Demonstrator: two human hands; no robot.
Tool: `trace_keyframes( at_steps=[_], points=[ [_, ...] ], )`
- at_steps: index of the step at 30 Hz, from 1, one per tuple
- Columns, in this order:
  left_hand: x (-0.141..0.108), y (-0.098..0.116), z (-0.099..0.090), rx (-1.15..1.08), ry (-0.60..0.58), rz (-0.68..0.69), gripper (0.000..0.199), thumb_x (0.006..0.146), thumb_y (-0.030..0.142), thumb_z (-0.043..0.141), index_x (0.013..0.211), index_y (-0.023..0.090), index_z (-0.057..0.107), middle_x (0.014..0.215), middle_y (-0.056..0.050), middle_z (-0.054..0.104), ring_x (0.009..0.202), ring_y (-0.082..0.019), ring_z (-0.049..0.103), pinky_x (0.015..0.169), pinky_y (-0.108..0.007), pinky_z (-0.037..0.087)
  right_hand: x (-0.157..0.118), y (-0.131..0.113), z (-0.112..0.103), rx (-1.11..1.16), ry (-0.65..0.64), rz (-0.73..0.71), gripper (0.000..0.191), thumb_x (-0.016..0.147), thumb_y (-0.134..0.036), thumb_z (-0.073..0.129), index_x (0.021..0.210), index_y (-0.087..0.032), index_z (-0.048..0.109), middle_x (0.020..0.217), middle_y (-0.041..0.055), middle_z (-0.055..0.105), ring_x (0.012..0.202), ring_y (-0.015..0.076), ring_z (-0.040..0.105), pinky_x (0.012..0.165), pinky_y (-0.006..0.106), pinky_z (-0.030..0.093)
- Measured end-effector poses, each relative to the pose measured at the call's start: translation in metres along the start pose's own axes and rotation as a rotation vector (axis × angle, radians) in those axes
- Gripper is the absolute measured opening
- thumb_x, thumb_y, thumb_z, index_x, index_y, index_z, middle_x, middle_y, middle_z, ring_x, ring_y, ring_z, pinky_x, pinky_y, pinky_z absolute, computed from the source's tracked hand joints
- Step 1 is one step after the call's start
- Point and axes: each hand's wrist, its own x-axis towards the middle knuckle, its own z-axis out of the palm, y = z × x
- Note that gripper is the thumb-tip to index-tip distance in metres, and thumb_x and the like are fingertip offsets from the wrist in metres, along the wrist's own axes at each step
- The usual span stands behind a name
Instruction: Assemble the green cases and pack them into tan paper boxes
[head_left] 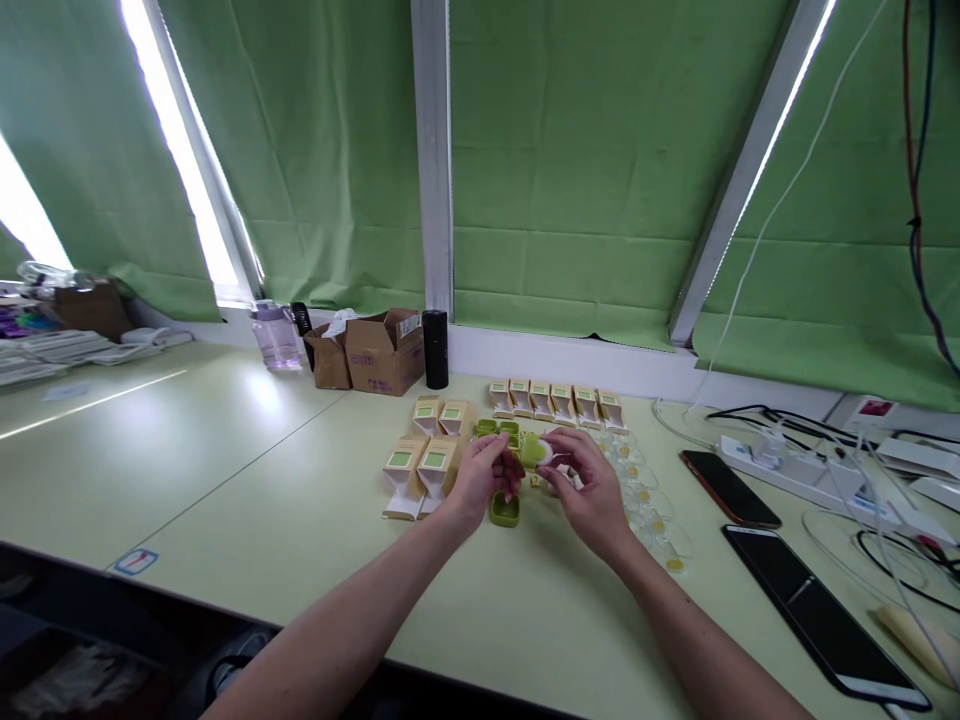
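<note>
Between my hands is a small green and white piece. The fingers of my right hand are closed on its white end. My left hand is beside its green end, fingers bent; whether they grip anything is too small to tell. Below them a green square container sits on the table, and two more green containers are just behind. Folded cardboard boxes with green windows stand to the left. Several clear round pieces with yellow centres lie right of my right hand.
A row of small boxes stands behind my hands. Two phones, a power strip and cables lie at the right. Cardboard boxes, a black cylinder and a clear jug stand at the back left.
</note>
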Motion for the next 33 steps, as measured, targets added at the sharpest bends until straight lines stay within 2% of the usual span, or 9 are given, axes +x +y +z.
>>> trace_keyframes(
  at_steps=[3,5,9,12,15,18,22,28,33],
  points=[
    [0.001,0.0,-0.001,-0.007,0.019,0.042,0.05,0.076,0.062,0.076,0.069,0.019,0.052,0.059,-0.003,0.065,0.042,-0.012,0.054,0.037,-0.021,0.033,0.001,0.002,0.001,0.357,0.031,0.299,0.034,0.087,-0.039,0.081,0.116,-0.024,0.072,0.093,0.004,0.074,0.076,0.0172,0.069,0.068,0.031,0.061],
    [0.002,0.0,-0.003,-0.006,0.028,0.08,0.049,0.077,0.061,0.076,0.07,0.019,0.052,0.06,-0.003,0.065,0.042,-0.011,0.054,0.038,-0.021,0.033,0.002,0.004,0.002,0.54,0.061,0.411,0.039,0.083,-0.043,0.085,0.114,-0.023,0.072,0.09,0.0029,0.075,0.072,0.0156,0.069,0.068,0.03,0.06],
    [0.001,-0.001,-0.003,-0.004,0.044,0.169,0.045,0.08,0.056,0.077,0.072,0.018,0.055,0.066,-0.003,0.067,0.048,-0.011,0.056,0.044,-0.021,0.04,0.001,0.008,0.006,0.764,0.078,0.527,0.039,0.079,-0.044,0.089,0.107,-0.022,0.074,0.101,0.0047,0.078,0.079,0.0162,0.073,0.069,0.028,0.061],
    [-0.001,0.001,-0.002,0.005,0.065,0.231,0.041,0.08,0.052,0.079,0.076,0.018,0.058,0.07,-0.003,0.067,0.054,-0.012,0.059,0.049,-0.023,0.044,0.0,0.009,0.007,0.805,0.078,0.576,0.04,0.076,-0.044,0.091,0.104,-0.02,0.074,0.095,0.0048,0.079,0.076,0.0175,0.075,0.066,0.029,0.062],
    [-0.002,0.003,0.0,0.042,0.089,0.303,0.037,0.082,0.05,0.078,0.08,0.018,0.06,0.074,-0.003,0.067,0.059,-0.013,0.06,0.053,-0.024,0.047,0.001,0.007,0.007,0.781,0.096,0.571,0.042,0.075,-0.045,0.092,0.103,-0.02,0.074,0.098,0.0048,0.079,0.081,0.0194,0.076,0.073,0.034,0.065],
    [-0.003,0.003,0.002,0.127,0.113,0.403,0.032,0.084,0.047,0.078,0.087,0.018,0.064,0.082,-0.005,0.068,0.068,-0.015,0.062,0.058,-0.026,0.051,0.001,0.005,0.006,0.65,0.144,0.535,0.047,0.073,-0.047,0.092,0.107,-0.021,0.071,0.106,0.0049,0.077,0.085,0.0214,0.077,0.079,0.038,0.066],
    [-0.006,0.003,0.004,0.294,0.121,0.5,0.024,0.086,0.037,0.078,0.099,0.018,0.07,0.098,-0.009,0.071,0.085,-0.02,0.065,0.069,-0.028,0.054,-0.001,0.004,0.006,0.348,0.131,0.458,0.054,0.079,-0.051,0.086,0.117,-0.019,0.066,0.095,0.0067,0.076,0.078,0.0227,0.075,0.073,0.039,0.065],
    [-0.014,0.002,0.006,0.493,0.029,0.523,0.026,0.085,0.027,0.078,0.111,0.022,0.075,0.113,-0.011,0.073,0.093,-0.022,0.066,0.07,-0.027,0.051,-0.007,0.004,0.004,-0.201,0.059,-0.042,0.028,0.097,-0.036,0.067,0.121,-0.022,0.068,0.12,0.0124,0.067,0.1,0.0245,0.07,0.084,0.041,0.064],
    [-0.013,-0.002,0.005,0.508,-0.02,0.513,0.034,0.083,0.025,0.08,0.117,0.023,0.076,0.116,-0.011,0.075,0.094,-0.024,0.067,0.073,-0.028,0.053,-0.01,0.006,0.001,-0.512,-0.013,-0.307,0.033,0.101,-0.022,0.057,0.134,-0.023,0.061,0.126,0.0145,0.065,0.115,0.0287,0.068,0.092,0.044,0.063]
  ],
)
